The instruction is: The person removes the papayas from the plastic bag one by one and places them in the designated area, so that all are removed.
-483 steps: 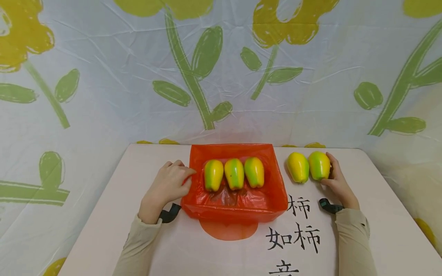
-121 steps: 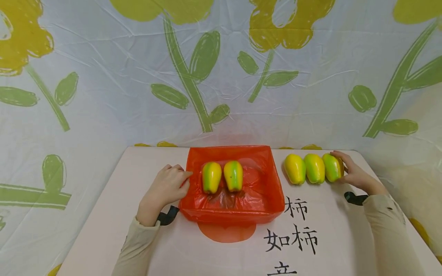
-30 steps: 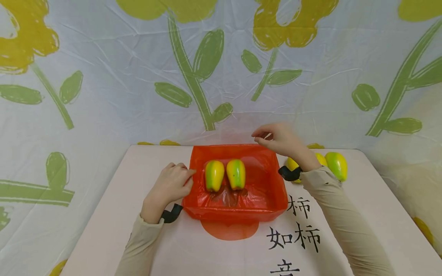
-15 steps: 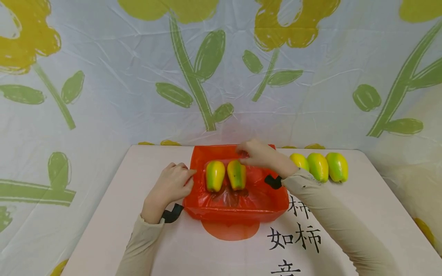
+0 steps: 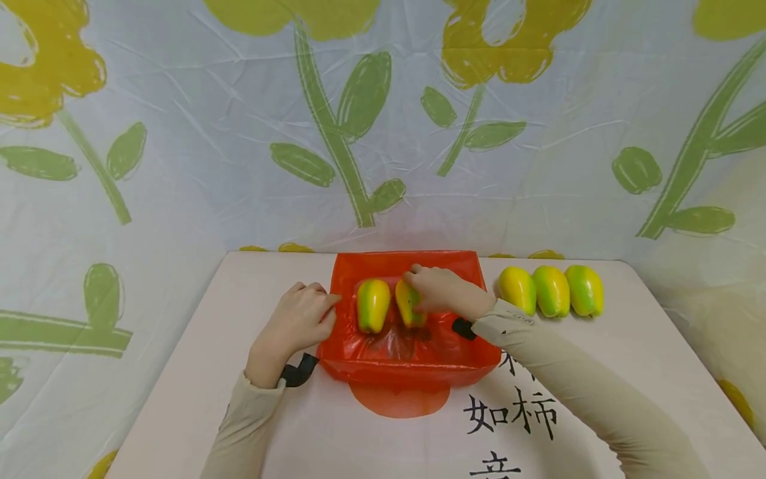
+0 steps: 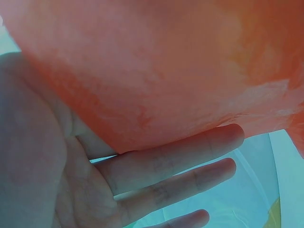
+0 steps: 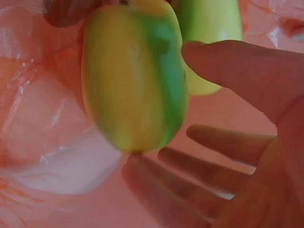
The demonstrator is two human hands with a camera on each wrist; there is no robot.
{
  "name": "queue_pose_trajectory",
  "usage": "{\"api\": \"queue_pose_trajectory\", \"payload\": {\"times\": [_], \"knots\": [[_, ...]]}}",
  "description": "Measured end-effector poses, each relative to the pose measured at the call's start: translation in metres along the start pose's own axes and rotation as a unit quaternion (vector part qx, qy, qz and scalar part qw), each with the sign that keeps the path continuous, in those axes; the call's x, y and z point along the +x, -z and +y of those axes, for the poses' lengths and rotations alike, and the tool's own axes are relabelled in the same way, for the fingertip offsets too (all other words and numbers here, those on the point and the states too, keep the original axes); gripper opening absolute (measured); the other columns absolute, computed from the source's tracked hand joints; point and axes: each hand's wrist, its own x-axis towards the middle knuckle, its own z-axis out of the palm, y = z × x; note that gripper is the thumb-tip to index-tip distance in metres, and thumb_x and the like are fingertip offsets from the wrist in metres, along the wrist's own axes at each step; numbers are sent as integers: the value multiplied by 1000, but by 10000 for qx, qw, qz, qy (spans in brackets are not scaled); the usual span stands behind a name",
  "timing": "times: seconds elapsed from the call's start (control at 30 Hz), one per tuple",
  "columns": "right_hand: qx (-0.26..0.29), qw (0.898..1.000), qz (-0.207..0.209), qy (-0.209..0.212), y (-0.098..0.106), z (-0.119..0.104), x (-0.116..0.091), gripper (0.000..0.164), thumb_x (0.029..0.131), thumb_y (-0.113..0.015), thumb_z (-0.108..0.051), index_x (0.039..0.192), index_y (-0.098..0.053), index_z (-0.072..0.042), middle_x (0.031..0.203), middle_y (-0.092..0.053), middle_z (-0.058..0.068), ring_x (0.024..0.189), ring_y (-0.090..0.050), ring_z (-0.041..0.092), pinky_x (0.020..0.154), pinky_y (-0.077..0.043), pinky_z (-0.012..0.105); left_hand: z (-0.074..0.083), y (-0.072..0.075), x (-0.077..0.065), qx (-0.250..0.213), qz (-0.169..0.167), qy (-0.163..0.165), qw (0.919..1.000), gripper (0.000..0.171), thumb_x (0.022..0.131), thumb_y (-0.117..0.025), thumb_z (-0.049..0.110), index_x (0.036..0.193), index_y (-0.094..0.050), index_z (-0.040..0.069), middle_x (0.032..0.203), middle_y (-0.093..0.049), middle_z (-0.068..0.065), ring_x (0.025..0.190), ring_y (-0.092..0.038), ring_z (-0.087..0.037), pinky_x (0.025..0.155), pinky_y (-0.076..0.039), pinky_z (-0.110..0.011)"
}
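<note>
Two yellow-green papayas lie in a red plastic-lined box (image 5: 455, 364) on the table, one on the left (image 5: 372, 306) and one on the right (image 5: 407, 305). My right hand (image 5: 445, 289) is over the right papaya, fingers at its far end and thumb at its side. In the right wrist view the fingers around that papaya (image 7: 133, 85) are spread and only loosely bent, with a gap to most of its skin. At the box's left wall, my left hand (image 5: 302, 316) holds the rim, index finger over it; the other fingers (image 6: 175, 185) extend outside the red plastic.
Three more papayas stand in a row on the table right of the box: left (image 5: 518, 290), middle (image 5: 551, 291) and right (image 5: 585, 290). Black characters (image 5: 509, 412) are printed on the pale tabletop (image 5: 197, 346). A flower-patterned cloth (image 5: 209, 133) hangs behind.
Earlier, a third papaya left the box and joined the row at right. Since then my right hand has come back leftward and down onto the right papaya. My left hand stays put.
</note>
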Motion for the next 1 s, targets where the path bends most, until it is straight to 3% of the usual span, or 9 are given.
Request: {"api": "queue_pose_trajectory", "payload": {"times": [0.2, 0.4, 0.57, 0.8, 1.0], "knots": [[-8, 9999, -108, -47, -7, 0, -1, 66, 79, -83, -26, 136, -53, -11, 121, -47, 13, 102, -55, 30, 87, -53, 44, 0, 0, 1, 74, 8, -20, 10000, 28, 83, -57, 9, 103, -76, 5, 76, -69, -6, 86, -64, -27, 74, -47, -40], [215, 9995, -230, -103, -14, -1, -1, 70, 78, -84, -28, 136, -47, -15, 125, -39, 15, 99, -55, 31, 88, -53, 42, -1, 0, 1, 58, 43, -55, 10000, 27, 83, -57, 9, 102, -76, 5, 72, -67, -4, 85, -63, -27, 73, -47, -40], [187, 9984, -400, -345, -19, -3, 3, 77, 76, -85, -27, 138, -40, -21, 126, -38, 14, 101, -53, 30, 91, -50, 44, -1, 0, 0, 51, 44, -38, 10000, 27, 83, -57, 8, 102, -76, 5, 70, -65, -4, 85, -63, -27, 73, -47, -40], [193, 9970, -574, -476, -24, -4, 5, 90, 74, -87, -24, 145, -31, -21, 125, -39, 13, 94, -54, 27, 81, -55, 39, -1, 1, 1, 45, -23, -10, 10000, 28, 83, -57, 8, 103, -76, 5, 73, -67, -5, 85, -63, -27, 74, -48, -40], [142, 9977, -469, -466, -25, -4, 6, 88, 73, -88, -22, 140, -32, -20, 122, -39, 13, 94, -54, 27, 81, -55, 39, -1, 0, 1, 23, 9, -37, 10000, 25, 83, -57, 9, 100, -75, 6, 70, -65, -3, 84, -63, -27, 74, -47, -40]]}}
